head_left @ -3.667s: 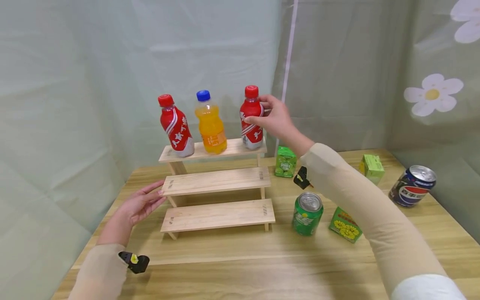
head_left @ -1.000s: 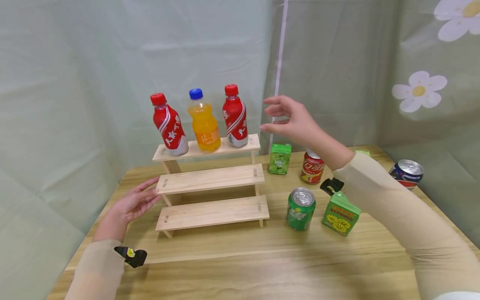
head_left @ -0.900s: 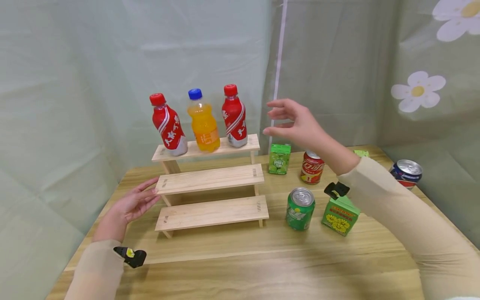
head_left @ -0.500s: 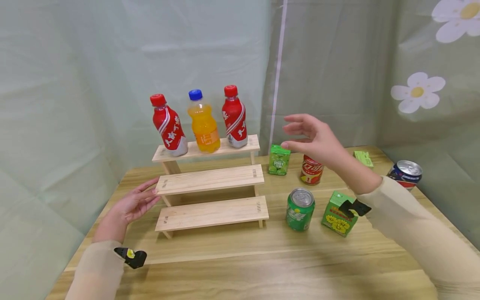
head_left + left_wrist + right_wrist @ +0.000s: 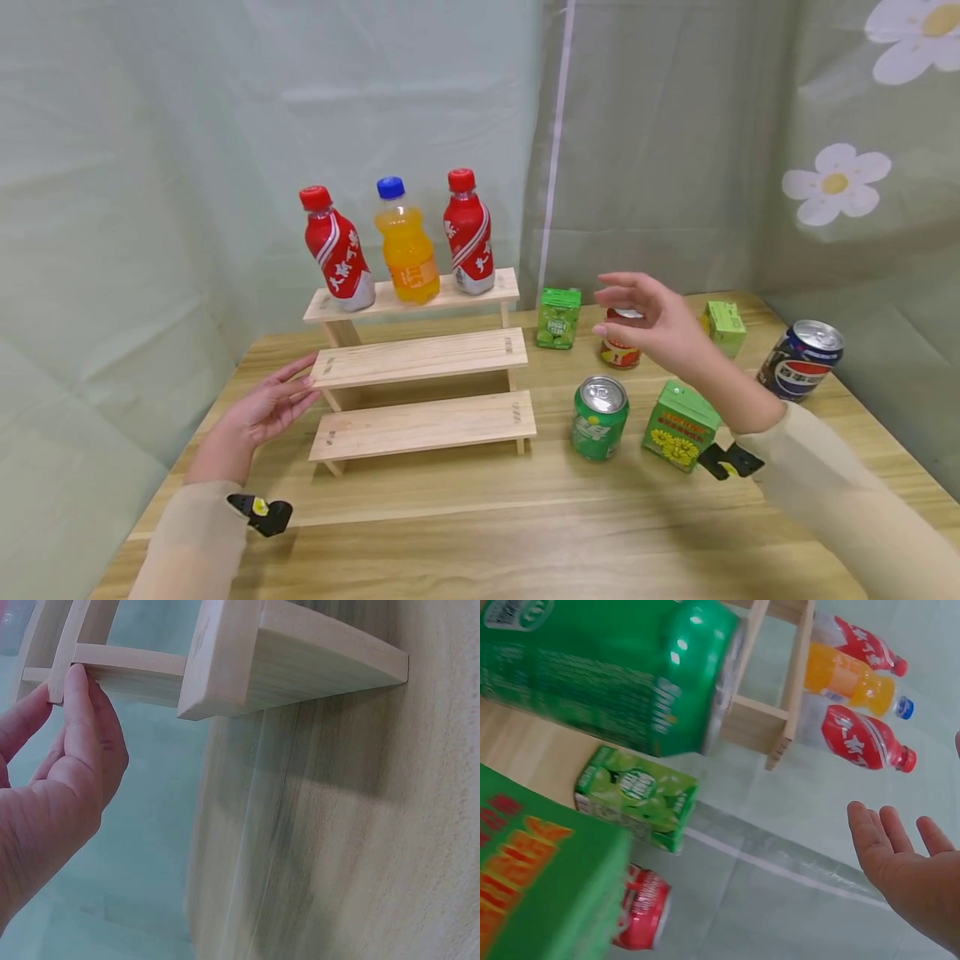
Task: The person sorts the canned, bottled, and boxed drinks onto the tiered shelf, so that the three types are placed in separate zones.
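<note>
My left hand pinches the left end of the middle tier of a three-tier wooden display shelf; the left wrist view shows thumb and fingertips on either side of the board's corner. On the top tier stand a red-capped bottle, an orange soda bottle and a second red-capped bottle. My right hand, empty with fingers loosely curved, hovers above the right of the table, overlapping a red can in the head view. In the right wrist view its fingers hold nothing.
Right of the shelf on the wooden table stand a green can, a green carton with yellow flowers, a small green juice carton, a light-green carton and a dark blue can. Curtains hang behind.
My right hand let go of the right red-capped bottle, then moved right and down toward the red can. The left hand has kept its grip on the shelf.
</note>
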A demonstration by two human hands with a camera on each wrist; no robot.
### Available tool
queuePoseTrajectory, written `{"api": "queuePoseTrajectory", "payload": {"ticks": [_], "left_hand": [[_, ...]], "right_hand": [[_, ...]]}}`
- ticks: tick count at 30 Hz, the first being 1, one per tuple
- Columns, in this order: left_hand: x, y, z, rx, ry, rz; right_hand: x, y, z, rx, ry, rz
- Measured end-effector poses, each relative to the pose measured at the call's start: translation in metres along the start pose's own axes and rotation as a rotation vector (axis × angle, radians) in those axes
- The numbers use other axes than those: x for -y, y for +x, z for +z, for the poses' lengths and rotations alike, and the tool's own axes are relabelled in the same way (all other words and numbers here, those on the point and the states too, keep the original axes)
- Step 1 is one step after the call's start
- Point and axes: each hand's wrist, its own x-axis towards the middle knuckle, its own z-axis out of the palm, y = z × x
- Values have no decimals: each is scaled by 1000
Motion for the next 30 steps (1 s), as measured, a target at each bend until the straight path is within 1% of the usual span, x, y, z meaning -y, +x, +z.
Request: {"api": "queuePoseTrajectory", "payload": {"ticks": [3, 8, 12, 15, 23, 30], "left_hand": [[1, 1, -1, 14, -12, 1], [1, 0, -2, -2, -20, -1], [1, -2, -2, -5, -20, 1], [1, -2, -2, -2, -18, 2], [1, -1, 0, -2, -12, 4], [2, 0, 1, -10, -15, 8]], "right_hand": [[-6, -7, 2, 4, 2, 13], [-14, -16, 6, 8, 5, 26], [-23, -24, 10, 12, 38, -2], [-29, -30, 13, 6, 67, -38], [-45, -47, 24, -74, 104, -97], [-55, -58, 35, -118, 105, -97]]}}
